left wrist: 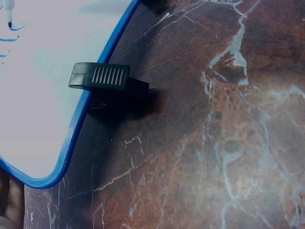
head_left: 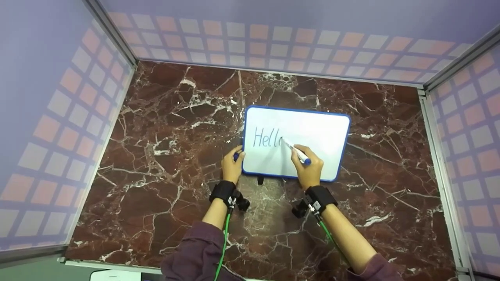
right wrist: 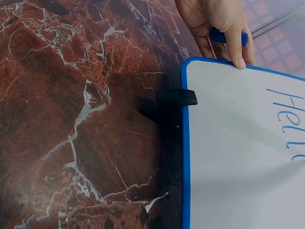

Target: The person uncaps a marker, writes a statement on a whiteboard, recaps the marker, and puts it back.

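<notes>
A white whiteboard [head_left: 324, 128] with a blue rim lies on the marbled tabletop, the word "Hello" [head_left: 266, 138] written on it in blue. My right hand [head_left: 311, 169] pinches a white marker [head_left: 300, 155] with a blue end; its dark tip [left wrist: 10, 25] meets the board at the letter "o". At the board's left edge, my left hand [head_left: 232, 164] grips the rim, thumb on top in the right wrist view. A blue marker cap [right wrist: 228, 37] is tucked in that same hand. On the board's lower rim sits a small black ribbed piece [left wrist: 102, 75].
Brown-red marbled tabletop [head_left: 175, 156] surrounds the board. Panels with pink and white squares [head_left: 258, 35] stand at the back and both sides. Green cables [head_left: 223, 249] run from the black wrist cameras. Part of a white object [head_left: 115, 275] shows at the front left.
</notes>
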Motion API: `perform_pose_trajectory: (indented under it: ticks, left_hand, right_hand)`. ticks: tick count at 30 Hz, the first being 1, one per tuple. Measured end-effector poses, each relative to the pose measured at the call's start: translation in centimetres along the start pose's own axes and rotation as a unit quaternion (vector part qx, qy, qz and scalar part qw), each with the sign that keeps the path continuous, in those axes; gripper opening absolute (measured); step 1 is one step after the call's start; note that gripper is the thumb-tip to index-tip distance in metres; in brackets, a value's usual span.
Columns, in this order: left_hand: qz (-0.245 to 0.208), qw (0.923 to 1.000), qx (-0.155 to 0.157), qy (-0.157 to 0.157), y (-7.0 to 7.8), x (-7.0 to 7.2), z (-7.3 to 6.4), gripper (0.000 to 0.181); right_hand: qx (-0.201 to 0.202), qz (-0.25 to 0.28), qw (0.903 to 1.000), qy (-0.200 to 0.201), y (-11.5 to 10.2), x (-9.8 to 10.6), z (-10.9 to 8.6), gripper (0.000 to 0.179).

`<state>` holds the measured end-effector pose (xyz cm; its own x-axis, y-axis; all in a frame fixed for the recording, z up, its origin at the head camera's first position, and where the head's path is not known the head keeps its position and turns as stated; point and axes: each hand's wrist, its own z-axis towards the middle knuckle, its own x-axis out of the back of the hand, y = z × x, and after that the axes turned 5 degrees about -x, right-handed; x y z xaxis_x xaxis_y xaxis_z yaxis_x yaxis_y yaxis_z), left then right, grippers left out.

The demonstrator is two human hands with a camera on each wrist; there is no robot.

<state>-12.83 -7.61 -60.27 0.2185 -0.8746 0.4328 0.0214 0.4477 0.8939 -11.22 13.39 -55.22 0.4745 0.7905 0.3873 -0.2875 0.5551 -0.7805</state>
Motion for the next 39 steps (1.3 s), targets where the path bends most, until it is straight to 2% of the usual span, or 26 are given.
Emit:
perform_pose_trajectory:
  ticks: [12,23,32,39]
  left_hand:
    - [-0.006,0.9999,0.002,0.009,-0.4,-0.1,-0.1,0.03]
    - [-0.001,1.0,0.0,0.006,-0.1,-0.1,-0.1,0.03]
    - [-0.012,0.9999,0.007,0.007,0.1,0.0,0.0,0.029]
    - [-0.01,0.9999,0.004,0.006,0.0,-0.1,0.1,0.029]
  right_hand:
    - [0.0,-0.03,0.9995,0.011,0.3,0.3,-0.5,0.01]
    - [-0.008,-0.015,0.9998,0.01,0.6,0.3,-1.5,0.008]
    - [0.012,-0.012,0.9998,0.008,-2.3,0.8,-1.4,0.009]
    - [0.013,-0.007,0.9999,0.004,-3.1,0.8,-1.4,0.009]
